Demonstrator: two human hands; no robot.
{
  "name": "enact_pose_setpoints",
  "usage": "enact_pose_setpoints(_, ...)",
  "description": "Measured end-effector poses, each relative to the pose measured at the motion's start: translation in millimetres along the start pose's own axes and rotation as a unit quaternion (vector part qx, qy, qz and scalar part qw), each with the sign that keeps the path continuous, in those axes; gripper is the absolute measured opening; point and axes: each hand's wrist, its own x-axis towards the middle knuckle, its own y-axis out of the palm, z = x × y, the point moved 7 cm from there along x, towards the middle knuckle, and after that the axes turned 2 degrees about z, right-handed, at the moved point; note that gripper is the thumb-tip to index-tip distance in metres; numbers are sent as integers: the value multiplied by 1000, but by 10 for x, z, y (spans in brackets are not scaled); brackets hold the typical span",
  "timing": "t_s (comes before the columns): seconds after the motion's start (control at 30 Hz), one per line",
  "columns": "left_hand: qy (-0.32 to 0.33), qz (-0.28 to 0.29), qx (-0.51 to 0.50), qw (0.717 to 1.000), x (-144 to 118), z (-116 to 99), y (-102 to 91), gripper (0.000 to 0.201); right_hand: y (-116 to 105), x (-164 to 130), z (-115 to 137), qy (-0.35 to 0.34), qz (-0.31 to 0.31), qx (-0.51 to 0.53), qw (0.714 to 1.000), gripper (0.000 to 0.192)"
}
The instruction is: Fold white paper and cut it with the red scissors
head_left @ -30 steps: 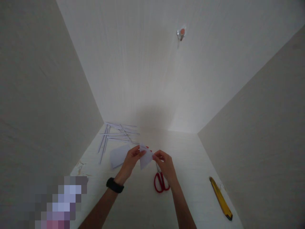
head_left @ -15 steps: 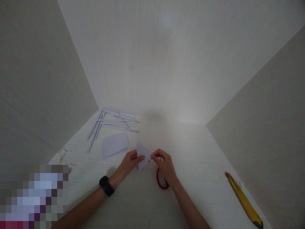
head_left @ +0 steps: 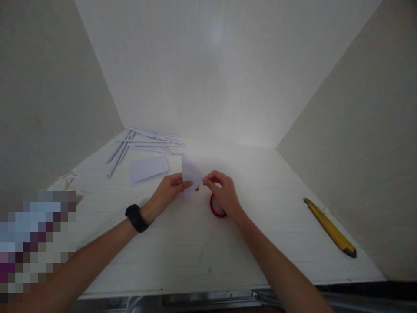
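Between my hands a small white piece of paper (head_left: pixel 191 169) is held up off the table, bent or folded with its right side tapering to a corner. My left hand (head_left: pixel 169 188), below a black wristband, pinches its lower left part, thumb in front. At the right corner of the paper, the thumb and fingertips of my right hand (head_left: pixel 221 189) are closed together. A red ring-shaped thing (head_left: pixel 212 208) lies under my right hand, which partly covers it. One small red bit (head_left: pixel 197 189) shows just below the paper; what it belongs to is hidden.
Thin white paper sticks (head_left: pixel 143 141) lie crossed at the back left. In front of them is a stack of white paper (head_left: pixel 150 168). A yellow box cutter (head_left: pixel 330 228) lies along the right wall. Panels enclose the white table (head_left: pixel 182 256) on three sides.
The view has tilted down, so everything sits higher and the table's front edge shows. The paper has turned more upright between my hands. Both hands keep their hold.
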Motion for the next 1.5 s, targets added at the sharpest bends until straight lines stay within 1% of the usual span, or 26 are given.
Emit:
enact_pose_setpoints(0.2,73,1,-6,997,-62,-130,64,32,-47,-36,49,-37,-24,21,999,15)
enact_pose_setpoints(0.3,98,-9,-17,995,-89,-190,67,28,-39,-32,78,-48,-13,28,998,15)
enact_pose_setpoints(0.4,113,-22,-32,993,-94,-233,50,23,18,-50,123,-60,5,41,997,16)
enact_pose_setpoints(0.5,116,-20,-48,992,-63,-295,67,25,90,-77,167,-68,13,52,996,18)
enact_pose_setpoints(0.6,108,-16,-68,992,30,-398,98,28,113,-38,207,-71,5,47,996,18)
enact_pose_setpoints(0.73,104,-24,-84,991,204,-553,107,30,40,151,280,-75,-7,19,997,17)
enact_pose_setpoints(0.83,106,-37,-77,991,270,-596,96,27,-30,260,348,-84,-3,-9,996,15)
enact_pose_setpoints(1.0,88,-57,-39,994,201,-493,93,23,-68,206,354,-80,32,-36,996,14)
enact_pose_setpoints(1.1,82,-59,-31,994,146,-464,118,24,-65,156,274,-69,55,-24,996,15)
enact_pose_setpoints(1.2,78,-57,-23,995,140,-481,135,25,-57,145,161,-56,71,-5,996,16)
enact_pose_setpoints(1.33,86,-41,-9,995,152,-538,140,22,-97,142,98,-53,57,-16,997,17)
enact_pose_setpoints(1.43,111,-25,10,993,134,-601,161,21,-150,122,156,-65,38,-45,996,16)
enact_pose_setpoints(1.5,121,-26,14,992,116,-625,168,23,-178,104,214,-77,28,-63,995,15)
